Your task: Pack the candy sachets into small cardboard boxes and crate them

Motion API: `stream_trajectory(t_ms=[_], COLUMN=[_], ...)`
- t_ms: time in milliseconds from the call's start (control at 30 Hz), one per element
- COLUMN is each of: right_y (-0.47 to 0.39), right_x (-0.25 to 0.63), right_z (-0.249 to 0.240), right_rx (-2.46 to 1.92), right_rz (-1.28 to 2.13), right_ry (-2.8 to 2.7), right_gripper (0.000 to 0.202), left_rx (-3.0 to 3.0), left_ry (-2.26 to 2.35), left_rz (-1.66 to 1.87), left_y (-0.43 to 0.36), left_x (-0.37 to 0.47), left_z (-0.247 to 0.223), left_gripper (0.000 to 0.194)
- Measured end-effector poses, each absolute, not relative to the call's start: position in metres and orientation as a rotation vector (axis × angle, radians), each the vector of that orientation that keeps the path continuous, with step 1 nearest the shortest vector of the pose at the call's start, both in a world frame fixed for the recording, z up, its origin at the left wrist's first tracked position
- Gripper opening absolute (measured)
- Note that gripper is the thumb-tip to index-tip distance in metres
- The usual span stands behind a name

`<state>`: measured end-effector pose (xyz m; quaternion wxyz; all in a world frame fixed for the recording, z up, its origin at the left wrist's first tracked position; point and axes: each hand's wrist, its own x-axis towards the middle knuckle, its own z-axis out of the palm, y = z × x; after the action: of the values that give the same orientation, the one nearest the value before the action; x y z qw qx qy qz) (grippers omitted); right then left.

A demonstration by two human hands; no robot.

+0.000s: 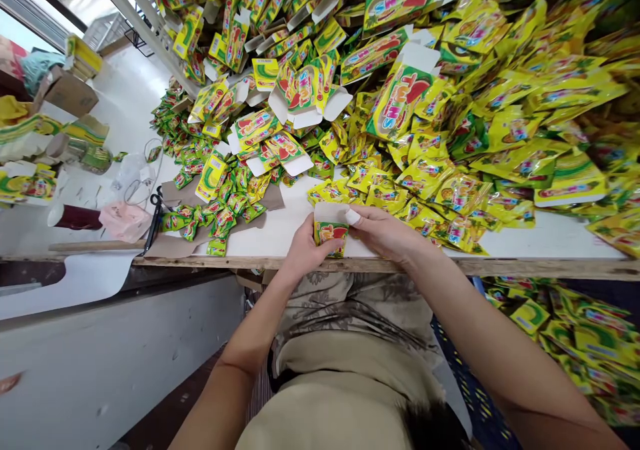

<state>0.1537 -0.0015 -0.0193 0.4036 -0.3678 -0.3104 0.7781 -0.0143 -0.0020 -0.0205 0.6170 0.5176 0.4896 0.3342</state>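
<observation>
Just above the table's front edge, my left hand [306,249] is wrapped around a small yellow and green candy box [329,231] with a watermelon print. The pale top flap of the box stands up. From the other side my right hand [383,230] grips the box's upper right edge, its fingers partly hidden. Something white covers the tip of the right thumb. Close behind my hands lie yellow candy pouches [425,177]. Small green wrapped candies [225,203] are piled to the left.
Several open-ended candy boxes [403,100] lie on the large heap. Black scissors [154,220], a pink packet [125,221] and a dark red cylinder [75,217] are at left. A wooden edge [525,268] borders the table. More yellow packs [575,330] sit below, at right.
</observation>
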Motion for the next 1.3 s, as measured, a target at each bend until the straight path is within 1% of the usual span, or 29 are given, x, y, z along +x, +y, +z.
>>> stream_trajectory(t_ms=[200, 433, 600, 733, 833, 933, 1000, 1167, 1300], right_y=[0.004, 0.007, 0.014, 0.018, 0.018, 0.021, 0.025, 0.03, 0.026], right_x=[0.155, 0.156, 0.147, 0.146, 0.149, 0.154, 0.157, 0.157, 0.155], right_z=[-0.023, -0.019, -0.006, -0.007, -0.012, -0.013, -0.013, -0.018, -0.017], right_rx=[-0.811, -0.705, -0.822, -0.913, -0.939, -0.954, -0.964, -0.942, -0.965], right_rz=[2.08, 2.155, 2.179, 2.089, 2.048, 2.034, 2.056, 2.076, 1.99], right_ry=[-0.683, -0.747, -0.891, -0.99, -1.002, -1.022, -1.057, -1.034, -1.066], right_gripper=[0.041, 0.046, 0.052, 0.053, 0.057, 0.059, 0.061, 0.067, 0.066], left_rx=[1.156, 1.112, 1.189, 1.203, 1.191, 1.047, 0.902, 0.727, 0.679], left_ry=[1.18, 1.13, 1.124, 1.113, 1.096, 0.937, 0.836, 0.789, 0.742], left_rz=[0.765, 0.72, 0.715, 0.716, 0.737, 0.732, 0.703, 0.574, 0.419], left_y=[0.0, -0.002, -0.003, -0.006, -0.005, 0.001, 0.007, 0.022, 0.035], left_x=[-0.013, -0.016, -0.009, -0.01, -0.012, -0.014, -0.015, -0.02, -0.023], left_z=[-0.02, -0.018, -0.019, -0.022, -0.023, -0.02, -0.018, -0.013, -0.01], left_gripper=[0.052, 0.051, 0.048, 0.044, 0.051, 0.062, 0.064, 0.053, 0.044])
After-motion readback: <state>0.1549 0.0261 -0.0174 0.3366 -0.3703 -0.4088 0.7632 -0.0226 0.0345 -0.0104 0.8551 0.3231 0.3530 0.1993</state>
